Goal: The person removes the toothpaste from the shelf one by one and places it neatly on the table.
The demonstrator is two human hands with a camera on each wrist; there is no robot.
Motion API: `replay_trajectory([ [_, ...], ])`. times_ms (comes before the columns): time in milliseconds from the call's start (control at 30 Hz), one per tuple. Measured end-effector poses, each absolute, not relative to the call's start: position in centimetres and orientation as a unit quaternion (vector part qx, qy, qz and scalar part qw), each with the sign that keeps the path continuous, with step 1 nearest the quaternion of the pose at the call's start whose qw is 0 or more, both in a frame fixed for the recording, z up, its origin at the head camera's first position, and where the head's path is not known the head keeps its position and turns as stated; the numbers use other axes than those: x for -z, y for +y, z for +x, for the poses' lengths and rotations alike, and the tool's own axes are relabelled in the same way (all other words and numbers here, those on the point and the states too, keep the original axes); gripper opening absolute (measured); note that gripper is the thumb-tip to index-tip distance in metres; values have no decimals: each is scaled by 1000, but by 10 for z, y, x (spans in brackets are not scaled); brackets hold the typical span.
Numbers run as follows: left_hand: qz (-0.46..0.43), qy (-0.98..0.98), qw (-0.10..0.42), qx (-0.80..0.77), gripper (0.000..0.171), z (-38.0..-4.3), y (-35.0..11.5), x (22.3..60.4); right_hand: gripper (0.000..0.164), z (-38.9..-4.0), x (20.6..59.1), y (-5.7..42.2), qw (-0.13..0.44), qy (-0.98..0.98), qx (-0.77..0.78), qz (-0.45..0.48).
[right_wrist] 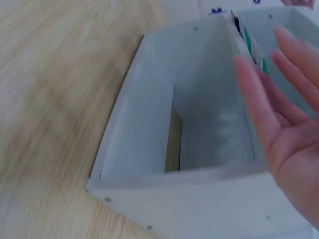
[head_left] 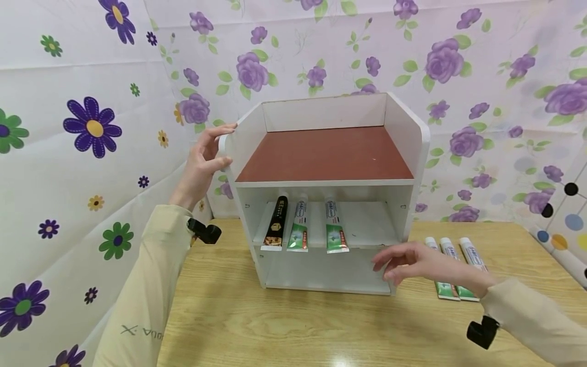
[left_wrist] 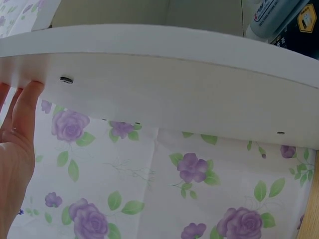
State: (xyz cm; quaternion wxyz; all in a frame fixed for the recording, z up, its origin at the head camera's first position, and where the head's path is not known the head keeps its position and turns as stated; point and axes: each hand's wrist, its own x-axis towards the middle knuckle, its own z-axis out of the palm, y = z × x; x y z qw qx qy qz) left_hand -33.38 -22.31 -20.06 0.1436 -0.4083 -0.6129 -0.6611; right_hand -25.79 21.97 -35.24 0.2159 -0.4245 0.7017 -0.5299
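A small white shelf unit [head_left: 321, 184] with a brown top panel stands on the table. My left hand [head_left: 202, 162] holds the upper front corner of its left side panel [left_wrist: 164, 84], thumb at the front edge and fingers toward the top. On the middle shelf lie a black toothpaste tube [head_left: 277, 221] and two green-and-white toothpaste tubes [head_left: 299, 227], their flat ends over the front edge. My right hand [head_left: 415, 262] hovers in front of the lower right corner, fingers loosely bent and holding nothing. In the right wrist view its fingers [right_wrist: 256, 97] spread near the shelf board.
Several more green-and-white toothpaste tubes [head_left: 472, 255] lie on the wooden table [head_left: 293, 326] right of the unit, partly behind my right forearm. Flowered cloth [head_left: 321, 51] hangs behind and at the left. The unit's lower compartment [head_left: 316, 270] is open at the front.
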Motion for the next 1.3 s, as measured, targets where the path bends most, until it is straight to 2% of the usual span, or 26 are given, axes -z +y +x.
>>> replay_trajectory([
  [333, -407, -615, 143, 660, 50, -334, -223, 201, 37, -253, 352, 188, 46, 690, 599, -404],
  [633, -405, -617, 144, 659, 50, -333, -223, 202, 31, -260, 351, 163, -94, 734, 565, -366],
  [900, -404, -615, 139, 662, 49, -333, -223, 201, 32, -270, 343, 152, -134, 782, 524, -310],
  [1133, -406, -620, 146, 655, 50, -333, -224, 200, 27, -283, 336, 145, -121, 813, 507, -259],
  [1300, -404, -622, 144, 656, 51, -334, -224, 200, 29, -291, 333, 136, -109, 821, 508, -238],
])
